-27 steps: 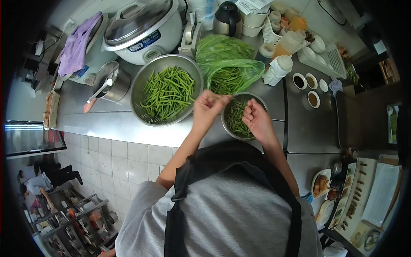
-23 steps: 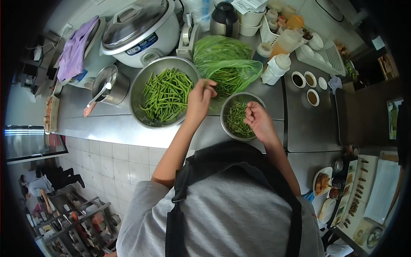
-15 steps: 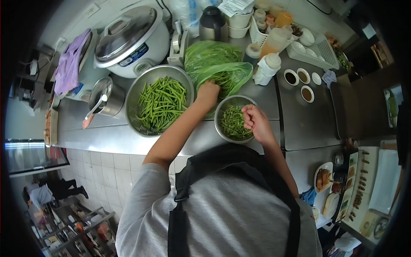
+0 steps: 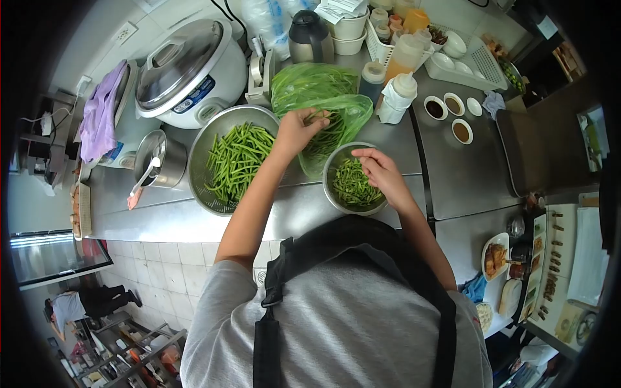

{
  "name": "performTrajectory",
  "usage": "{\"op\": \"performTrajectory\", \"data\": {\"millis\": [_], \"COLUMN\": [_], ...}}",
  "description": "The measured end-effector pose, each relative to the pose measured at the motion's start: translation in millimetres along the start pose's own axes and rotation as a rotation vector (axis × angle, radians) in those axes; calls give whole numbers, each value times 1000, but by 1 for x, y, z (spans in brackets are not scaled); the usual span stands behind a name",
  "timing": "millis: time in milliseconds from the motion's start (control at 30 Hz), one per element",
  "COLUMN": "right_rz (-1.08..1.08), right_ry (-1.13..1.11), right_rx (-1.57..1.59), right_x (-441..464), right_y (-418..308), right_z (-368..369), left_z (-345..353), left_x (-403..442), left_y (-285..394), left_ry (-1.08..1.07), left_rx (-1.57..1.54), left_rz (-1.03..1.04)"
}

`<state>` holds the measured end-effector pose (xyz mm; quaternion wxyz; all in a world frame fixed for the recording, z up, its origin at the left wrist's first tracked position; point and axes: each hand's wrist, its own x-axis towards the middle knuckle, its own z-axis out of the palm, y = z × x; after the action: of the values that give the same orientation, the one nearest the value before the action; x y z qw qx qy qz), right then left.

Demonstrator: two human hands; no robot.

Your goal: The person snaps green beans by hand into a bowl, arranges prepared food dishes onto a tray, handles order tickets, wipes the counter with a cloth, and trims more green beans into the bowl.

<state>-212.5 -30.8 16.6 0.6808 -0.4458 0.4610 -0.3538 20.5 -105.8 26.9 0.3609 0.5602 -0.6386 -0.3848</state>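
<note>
My left hand [image 4: 300, 131] is closed at the mouth of the green plastic bag [image 4: 315, 84], its fingers pinched on something thin that looks like a green bean. Long green beans [image 4: 331, 132] show inside the bag. Over the right rim of the small metal bowl [image 4: 328, 169] is my right hand [image 4: 380, 169], index finger stretched to the left, nothing visible in it. Short green pieces [image 4: 352, 182] lie in that bowl. Left of my left hand, a large metal colander [image 4: 199, 152] holds many cut green beans [image 4: 238, 161].
A rice cooker [image 4: 187, 77], a metal pot [image 4: 169, 161] and a thermos [image 4: 310, 40] stand along the counter [image 4: 174, 223]. To the right are a wrapped squeeze bottle [image 4: 397, 98], sauce dishes [image 4: 462, 131] and a white basket [image 4: 485, 64]. Another person [image 4: 84, 304] is far off at lower left.
My left hand went from beside my right hand into the bag and has risen to its mouth. My right hand's index finger has stretched out. The view has shifted slightly.
</note>
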Motion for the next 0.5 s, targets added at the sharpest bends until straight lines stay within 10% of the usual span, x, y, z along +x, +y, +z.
{"op": "performTrajectory", "data": {"millis": [500], "right_rz": [191], "right_ry": [-215], "right_rx": [-56], "right_x": [35], "right_y": [7], "right_z": [44], "left_z": [28], "left_x": [-25], "left_y": [-9], "left_ry": [67], "left_rx": [-303], "left_rz": [-193]}}
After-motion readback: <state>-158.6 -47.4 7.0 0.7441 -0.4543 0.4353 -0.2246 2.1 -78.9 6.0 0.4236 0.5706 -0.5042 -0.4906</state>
